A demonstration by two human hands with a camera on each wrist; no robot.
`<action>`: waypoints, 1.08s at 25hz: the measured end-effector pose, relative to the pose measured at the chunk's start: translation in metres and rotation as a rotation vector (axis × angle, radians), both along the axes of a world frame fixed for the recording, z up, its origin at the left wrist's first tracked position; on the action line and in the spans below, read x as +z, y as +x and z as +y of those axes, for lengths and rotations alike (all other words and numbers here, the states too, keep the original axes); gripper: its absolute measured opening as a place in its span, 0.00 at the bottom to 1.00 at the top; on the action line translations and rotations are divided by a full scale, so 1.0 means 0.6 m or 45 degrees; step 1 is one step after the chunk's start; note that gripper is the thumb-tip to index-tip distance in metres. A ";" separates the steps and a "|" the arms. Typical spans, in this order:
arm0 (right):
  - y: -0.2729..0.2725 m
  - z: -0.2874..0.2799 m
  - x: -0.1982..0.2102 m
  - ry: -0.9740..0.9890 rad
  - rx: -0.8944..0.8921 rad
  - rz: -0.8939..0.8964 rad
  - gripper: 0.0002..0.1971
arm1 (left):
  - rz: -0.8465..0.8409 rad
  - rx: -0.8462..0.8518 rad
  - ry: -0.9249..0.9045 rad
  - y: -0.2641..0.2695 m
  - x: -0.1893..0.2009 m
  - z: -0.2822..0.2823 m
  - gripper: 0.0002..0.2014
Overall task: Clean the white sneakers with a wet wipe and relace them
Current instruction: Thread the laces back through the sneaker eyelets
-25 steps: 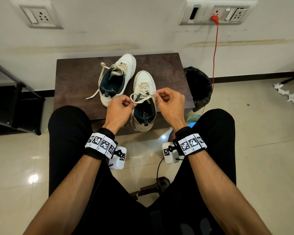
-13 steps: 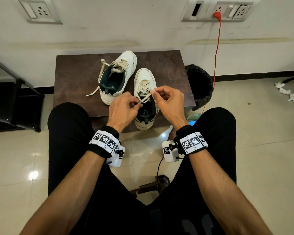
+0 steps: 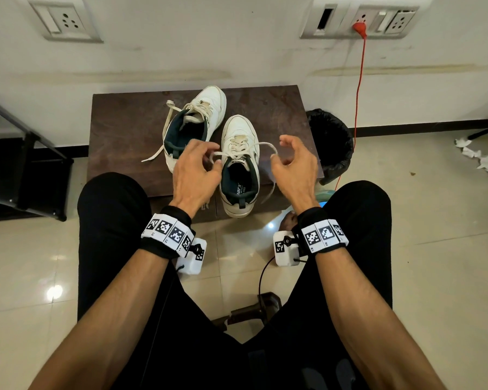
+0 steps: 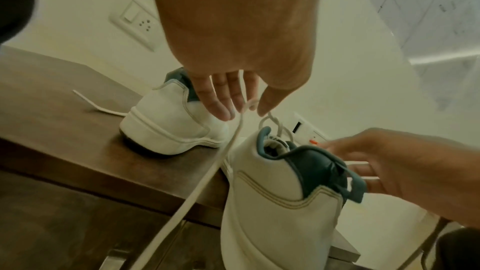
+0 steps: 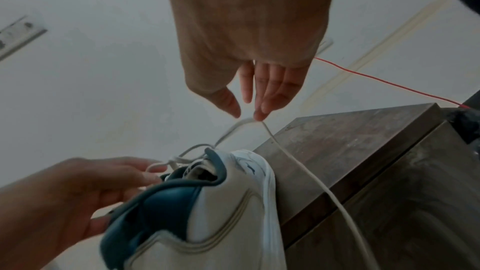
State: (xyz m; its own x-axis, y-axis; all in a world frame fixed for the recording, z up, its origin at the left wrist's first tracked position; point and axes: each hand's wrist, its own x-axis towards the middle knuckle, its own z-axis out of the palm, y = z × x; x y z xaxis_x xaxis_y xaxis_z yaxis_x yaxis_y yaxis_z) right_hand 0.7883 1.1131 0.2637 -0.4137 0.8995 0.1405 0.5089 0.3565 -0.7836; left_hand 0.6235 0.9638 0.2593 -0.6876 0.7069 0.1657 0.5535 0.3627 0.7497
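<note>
**Two hands, one lace, over the near sneaker**

Against the pale wall with its switch plates stands a low dark wooden table (image 3: 124, 128), and on it sit the two white sneakers. The far sneaker (image 3: 197, 119) lies angled toward the wall, its tongue open and its loose lace (image 3: 164, 130) trailing off to the left across the tabletop. The near sneaker (image 3: 240, 167) points at the wall too, with its heel hanging over the table's front edge, between the seated person's knees.

Both hands hang above that near shoe. The left hand (image 3: 196, 170) has its fingers loosely spread and bent downward; in the left wrist view the near shoe's lace (image 4: 207, 174) passes between the thumb and the fingertips (image 4: 221, 108), caught there lightly, and falls in a long strand past the table edge. The right hand (image 3: 295, 164) is held just to the right of the shoe, fingers curved and a little apart. From the right wrist view the lace bends right at the tips of the thumb and forefinger (image 5: 259, 117), so it looks pinched, though the gap between the two is narrow and blurred, and I cannot say how firmly. From the eyelets the lace runs out to each hand, and on the right its free end drops beside the table's side.

A black-lined waste bin (image 3: 331, 144) stands just to the right of the table, with a red cord (image 3: 359, 88) running down the wall from a socket above it. Crumpled white wipes (image 3: 476, 157) lie on the tiled floor far to the right.
</note>
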 end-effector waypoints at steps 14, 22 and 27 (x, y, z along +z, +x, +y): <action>-0.052 0.001 -0.009 -0.025 0.493 -0.204 0.21 | -0.243 -0.119 -0.098 -0.017 0.003 0.029 0.01; -0.051 0.013 -0.006 0.004 0.259 -0.289 0.07 | -0.097 -0.084 -0.104 -0.029 -0.001 0.030 0.04; -0.033 0.027 -0.001 0.064 0.018 -0.339 0.07 | -0.057 -0.078 -0.194 -0.027 -0.006 0.033 0.03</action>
